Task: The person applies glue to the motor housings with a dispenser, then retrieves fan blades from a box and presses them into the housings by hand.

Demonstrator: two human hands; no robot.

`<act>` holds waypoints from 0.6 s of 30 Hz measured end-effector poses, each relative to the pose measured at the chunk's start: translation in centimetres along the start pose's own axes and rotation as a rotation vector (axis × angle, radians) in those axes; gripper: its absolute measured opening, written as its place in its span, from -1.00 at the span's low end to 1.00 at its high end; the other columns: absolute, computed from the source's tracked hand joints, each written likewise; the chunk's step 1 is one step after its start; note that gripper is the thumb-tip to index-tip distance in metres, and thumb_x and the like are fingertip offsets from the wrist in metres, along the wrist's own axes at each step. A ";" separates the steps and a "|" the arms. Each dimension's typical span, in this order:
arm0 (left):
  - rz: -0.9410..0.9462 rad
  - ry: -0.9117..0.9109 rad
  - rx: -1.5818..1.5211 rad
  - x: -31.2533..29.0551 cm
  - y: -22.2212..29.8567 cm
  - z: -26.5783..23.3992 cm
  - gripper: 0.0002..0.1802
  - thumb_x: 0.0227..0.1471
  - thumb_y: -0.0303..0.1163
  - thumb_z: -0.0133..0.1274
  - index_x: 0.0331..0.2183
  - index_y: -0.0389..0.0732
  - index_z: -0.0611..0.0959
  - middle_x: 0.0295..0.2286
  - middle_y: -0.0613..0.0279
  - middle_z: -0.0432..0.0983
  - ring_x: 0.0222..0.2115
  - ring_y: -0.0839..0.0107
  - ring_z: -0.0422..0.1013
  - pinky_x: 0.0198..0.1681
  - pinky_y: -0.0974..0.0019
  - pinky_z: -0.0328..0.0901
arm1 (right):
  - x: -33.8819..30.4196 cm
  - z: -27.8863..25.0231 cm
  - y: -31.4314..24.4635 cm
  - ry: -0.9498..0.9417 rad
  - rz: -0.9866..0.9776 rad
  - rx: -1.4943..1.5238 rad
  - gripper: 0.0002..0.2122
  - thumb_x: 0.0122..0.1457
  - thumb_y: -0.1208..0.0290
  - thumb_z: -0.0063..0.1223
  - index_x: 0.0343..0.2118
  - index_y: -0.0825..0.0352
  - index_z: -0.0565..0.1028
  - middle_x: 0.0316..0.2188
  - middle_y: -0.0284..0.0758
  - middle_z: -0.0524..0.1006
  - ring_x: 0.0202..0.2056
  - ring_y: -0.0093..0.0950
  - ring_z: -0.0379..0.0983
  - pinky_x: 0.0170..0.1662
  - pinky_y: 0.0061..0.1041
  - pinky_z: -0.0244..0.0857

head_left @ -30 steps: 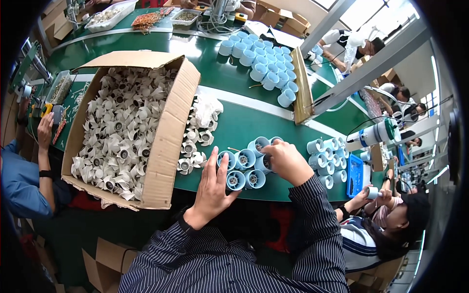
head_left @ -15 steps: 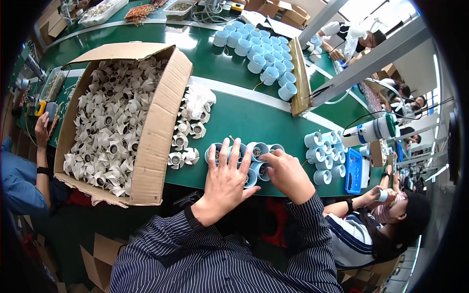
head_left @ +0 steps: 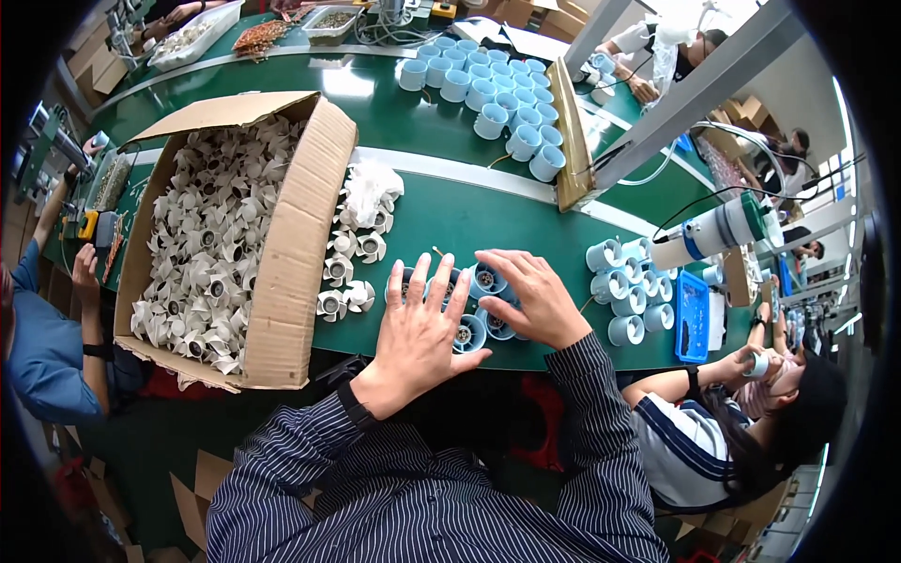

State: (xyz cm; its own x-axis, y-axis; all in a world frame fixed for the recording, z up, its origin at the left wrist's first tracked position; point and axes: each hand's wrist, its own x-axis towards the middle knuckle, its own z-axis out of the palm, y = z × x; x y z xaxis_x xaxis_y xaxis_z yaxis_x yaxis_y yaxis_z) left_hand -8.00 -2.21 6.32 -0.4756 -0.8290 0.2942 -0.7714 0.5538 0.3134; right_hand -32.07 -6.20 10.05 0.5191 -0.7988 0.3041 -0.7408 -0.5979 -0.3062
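Several light blue plastic cups (head_left: 468,335) stand in a tight cluster at the near edge of the green table. Small round parts show at the bottom of some of them. My left hand (head_left: 416,327) lies flat across the cups on the left, fingers spread, hiding parts of them. Over the right side of the cluster, my right hand (head_left: 537,298) has its fingers stretched out and holds nothing; its fingertips are over or against the cup rims. Loose white fan wheels (head_left: 359,295) and a crumpled white plastic bag (head_left: 374,194) lie just left of the cups.
A large cardboard box (head_left: 298,253) full of white fan wheels stands at left. More blue cups are grouped at right (head_left: 627,329) and beyond the metal rail (head_left: 460,186). A blue tray (head_left: 693,317) lies at far right. Co-workers sit on both sides.
My right hand's fingers have gone from curled at a cup to stretched out over the cups. My left hand stays spread on the cluster. The whole view has shifted slightly.
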 end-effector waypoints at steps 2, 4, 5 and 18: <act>0.025 -0.007 -0.007 -0.1 -0.4 0.0 0.21 -0.09 0.34 0.41 0.39 -0.22 0.43 0.40 -0.08 0.24 0.43 -0.17 0.09 0.51 -0.40 -0.14 | 0.0 0.4 -0.1 -0.122 0.085 0.086 -0.48 0.31 0.10 0.31 0.24 0.26 0.53 0.12 -0.20 0.63 0.11 -0.15 0.53 0.20 -0.15 0.37; 0.034 -0.011 -0.005 -0.1 -0.8 -0.3 0.20 -0.08 0.33 0.40 0.39 -0.21 0.43 0.40 -0.05 0.25 0.43 -0.15 0.09 0.51 -0.39 -0.14 | -0.5 0.3 -0.5 -0.111 0.086 0.076 -0.48 0.30 0.09 0.31 0.23 0.26 0.53 0.11 -0.19 0.63 0.10 -0.13 0.53 0.18 -0.16 0.38; 0.068 -0.023 -0.005 -0.1 -1.1 -0.5 0.19 -0.08 0.32 0.40 0.40 -0.19 0.44 0.41 -0.02 0.25 0.44 -0.12 0.10 0.51 -0.38 -0.13 | -0.8 0.4 -0.9 -0.105 0.088 0.066 -0.47 0.29 0.08 0.32 0.22 0.26 0.53 0.10 -0.19 0.63 0.08 -0.12 0.53 0.16 -0.16 0.38; 0.136 -0.132 -0.027 -0.4 -1.1 -1.5 0.15 -0.14 0.05 0.49 0.40 -0.20 0.43 0.43 -0.05 0.23 0.46 -0.11 0.12 0.52 -0.37 -0.08 | -2.3 2.4 -3.7 0.019 0.156 -0.035 -0.51 0.30 0.10 0.28 0.14 0.33 0.52 -0.02 -0.15 0.61 0.01 -0.09 0.52 0.06 -0.13 0.37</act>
State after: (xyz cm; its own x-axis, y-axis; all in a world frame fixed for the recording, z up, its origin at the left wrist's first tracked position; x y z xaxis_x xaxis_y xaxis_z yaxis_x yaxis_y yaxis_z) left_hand -6.35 -2.39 7.21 -0.6275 -0.7483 0.2152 -0.6855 0.6620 0.3030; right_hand -29.50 -2.28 8.33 0.3890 -0.8801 0.2721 -0.8262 -0.4640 -0.3195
